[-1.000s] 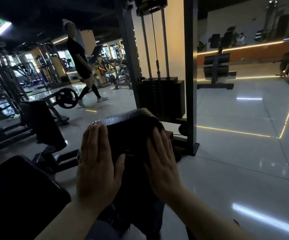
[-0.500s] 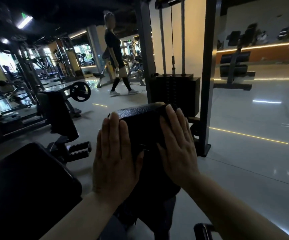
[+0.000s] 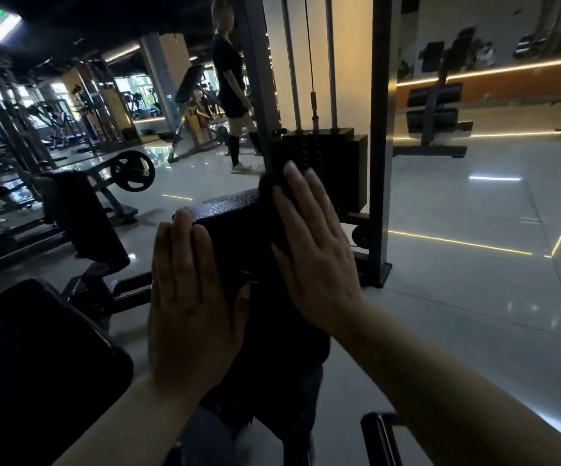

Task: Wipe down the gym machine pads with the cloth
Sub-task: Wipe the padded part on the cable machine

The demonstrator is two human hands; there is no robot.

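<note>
A black textured machine pad [image 3: 235, 227] stands in front of me at the centre of the head view. My left hand [image 3: 188, 297] lies flat on its left side, fingers straight and pointing up. My right hand [image 3: 316, 250] presses flat on the pad's right side with straight fingers. Under that hand a dark cloth [image 3: 269, 186] bunches at the pad's upper right edge and is hard to tell from the pad in the dim light.
A weight stack [image 3: 323, 169] in a grey steel frame [image 3: 381, 139] rises just behind the pad. A black seat pad [image 3: 37, 364] fills the lower left. Another padded machine [image 3: 81, 213] stands left. A person [image 3: 232, 89] walks behind. Glossy floor [image 3: 474, 264] opens to the right.
My right hand has slid up the pad's right side towards its top edge, pushing the cloth. My left hand stays flat. The person behind has walked to the right.
</note>
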